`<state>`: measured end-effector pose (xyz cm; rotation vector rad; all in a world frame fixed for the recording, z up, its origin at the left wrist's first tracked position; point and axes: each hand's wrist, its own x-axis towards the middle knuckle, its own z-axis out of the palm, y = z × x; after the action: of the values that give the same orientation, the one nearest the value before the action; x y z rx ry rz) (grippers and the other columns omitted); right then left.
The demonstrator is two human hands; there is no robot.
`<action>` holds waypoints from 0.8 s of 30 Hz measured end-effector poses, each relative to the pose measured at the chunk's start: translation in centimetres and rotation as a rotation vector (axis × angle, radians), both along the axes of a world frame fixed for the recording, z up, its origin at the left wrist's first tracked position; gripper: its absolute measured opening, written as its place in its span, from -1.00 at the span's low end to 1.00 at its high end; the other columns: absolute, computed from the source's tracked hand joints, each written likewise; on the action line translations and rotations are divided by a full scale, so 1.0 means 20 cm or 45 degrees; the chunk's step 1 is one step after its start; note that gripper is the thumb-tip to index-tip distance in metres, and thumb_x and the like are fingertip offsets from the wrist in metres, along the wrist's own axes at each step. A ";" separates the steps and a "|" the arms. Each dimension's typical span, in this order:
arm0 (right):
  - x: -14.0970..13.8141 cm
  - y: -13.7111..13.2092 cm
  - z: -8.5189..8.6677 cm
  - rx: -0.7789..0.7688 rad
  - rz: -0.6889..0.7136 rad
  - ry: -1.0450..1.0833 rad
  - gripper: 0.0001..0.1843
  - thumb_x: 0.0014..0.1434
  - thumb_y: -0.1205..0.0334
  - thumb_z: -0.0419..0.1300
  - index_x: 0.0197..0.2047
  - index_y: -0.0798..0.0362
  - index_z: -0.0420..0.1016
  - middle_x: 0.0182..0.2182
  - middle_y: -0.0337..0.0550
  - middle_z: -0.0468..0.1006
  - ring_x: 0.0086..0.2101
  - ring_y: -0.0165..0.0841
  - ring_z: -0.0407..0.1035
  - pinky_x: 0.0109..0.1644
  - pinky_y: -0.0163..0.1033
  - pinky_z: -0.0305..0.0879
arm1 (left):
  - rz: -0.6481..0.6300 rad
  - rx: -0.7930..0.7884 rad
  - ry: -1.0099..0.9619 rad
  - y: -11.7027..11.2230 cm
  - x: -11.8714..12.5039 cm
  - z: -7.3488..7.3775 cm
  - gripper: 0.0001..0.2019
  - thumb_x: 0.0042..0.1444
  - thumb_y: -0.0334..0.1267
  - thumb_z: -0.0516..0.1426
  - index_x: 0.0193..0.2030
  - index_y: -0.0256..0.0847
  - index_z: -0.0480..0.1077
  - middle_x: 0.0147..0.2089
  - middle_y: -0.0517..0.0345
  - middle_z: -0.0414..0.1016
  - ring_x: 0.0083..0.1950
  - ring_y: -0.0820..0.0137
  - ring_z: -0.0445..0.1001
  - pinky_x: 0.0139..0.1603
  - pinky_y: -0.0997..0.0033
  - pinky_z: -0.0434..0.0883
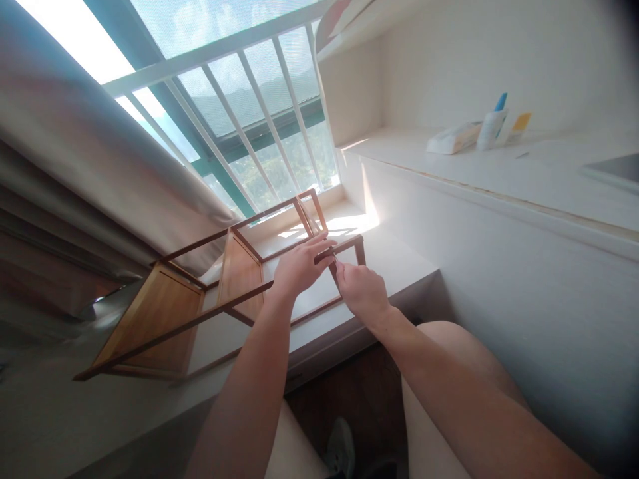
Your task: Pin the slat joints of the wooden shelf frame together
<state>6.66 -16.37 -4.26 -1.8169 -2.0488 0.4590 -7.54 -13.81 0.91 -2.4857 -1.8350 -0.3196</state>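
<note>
A brown wooden shelf rack (pixel 242 273) lies on its side along the white window ledge, its slim bars and flat boards turned sideways. My left hand (pixel 299 263) is closed around a bar near the rack's right end, with the fingers reaching across the joint. Right beside it, my right hand (pixel 363 289) is a closed fist, thumb and forefinger pinched at the same joint. A small thin thing seems to be between those fingertips, too small to name. My fingers hide part of the joint.
A white railing (pixel 239 50) and window stand behind the rack. Grey curtains (pixel 100 166) hang at the left. On the white counter (pixel 549 179) at the right are a white packet (pixel 453 138) and a blue-tipped white bottle (pixel 492 128). My legs are below the ledge.
</note>
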 end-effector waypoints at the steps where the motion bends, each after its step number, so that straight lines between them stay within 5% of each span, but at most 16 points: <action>1: 0.00 0.00 0.01 0.001 -0.002 -0.023 -0.41 0.44 0.07 -0.27 -0.08 0.09 0.58 -0.26 0.09 0.62 -0.20 -0.11 0.53 -0.13 -0.14 0.34 | 0.003 -0.003 -0.001 0.00 0.00 0.00 -0.67 0.26 0.02 0.04 0.15 0.35 0.35 0.36 0.56 0.22 0.12 0.25 0.48 -0.06 0.29 0.46; 11: 0.01 0.01 0.13 -0.098 0.088 -0.068 -0.46 0.44 0.10 -0.21 -0.05 0.09 0.58 -0.18 0.14 0.61 -0.11 -0.14 0.52 -0.02 -0.12 0.32 | -0.016 -0.015 -0.013 0.01 -0.01 -0.01 -0.65 0.27 0.01 0.02 0.18 0.39 0.31 0.37 0.60 0.21 0.18 0.25 0.44 -0.05 0.29 0.44; 19: -0.02 0.01 0.04 -0.045 0.020 0.073 -0.42 0.44 0.09 -0.24 -0.11 0.13 0.58 -0.25 0.17 0.61 -0.16 -0.11 0.52 -0.06 -0.09 0.32 | -0.015 -0.004 0.000 0.01 -0.01 -0.01 -0.66 0.27 -0.01 0.02 0.17 0.37 0.33 0.36 0.59 0.22 0.17 0.27 0.45 -0.07 0.32 0.45; 24: -0.02 0.02 -0.01 -0.013 -0.025 0.390 -0.43 0.42 0.09 -0.23 -0.24 0.13 0.56 -0.32 0.14 0.60 -0.25 -0.10 0.51 -0.21 -0.15 0.28 | -0.011 -0.020 0.002 0.01 0.00 0.00 -0.63 0.27 -0.01 0.03 0.21 0.38 0.30 0.36 0.58 0.22 0.19 0.26 0.44 -0.04 0.31 0.45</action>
<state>6.17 -15.96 -4.52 -1.6533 -1.8214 0.6960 -7.63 -13.65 0.89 -2.5041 -1.8333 -0.3048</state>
